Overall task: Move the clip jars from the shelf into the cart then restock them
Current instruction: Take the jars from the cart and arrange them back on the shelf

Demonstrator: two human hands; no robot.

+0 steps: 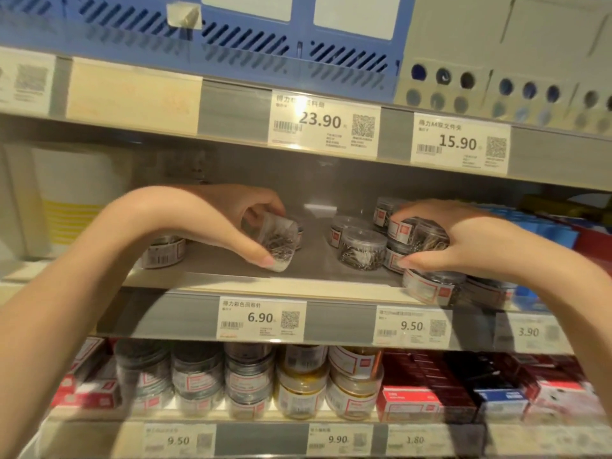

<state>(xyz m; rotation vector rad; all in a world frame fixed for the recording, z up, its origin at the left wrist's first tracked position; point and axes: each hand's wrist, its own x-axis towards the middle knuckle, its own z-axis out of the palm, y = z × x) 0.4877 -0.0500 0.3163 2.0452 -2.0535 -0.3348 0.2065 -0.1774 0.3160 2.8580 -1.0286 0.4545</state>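
Left hand [245, 223] grips a tilted clip jar [276, 241] above the shelf [251, 263]; right hand [463, 240] grasps another jar [417, 235].

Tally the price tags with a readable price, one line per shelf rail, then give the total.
Upper rail price tags: 2 (23.90 tag, 15.90 tag)
Middle rail price tags: 3 (6.90 tag, 9.50 tag, 3.90 tag)
Lower rail price tags: 3 (9.50 tag, 9.90 tag, 1.80 tag)
Total: 8
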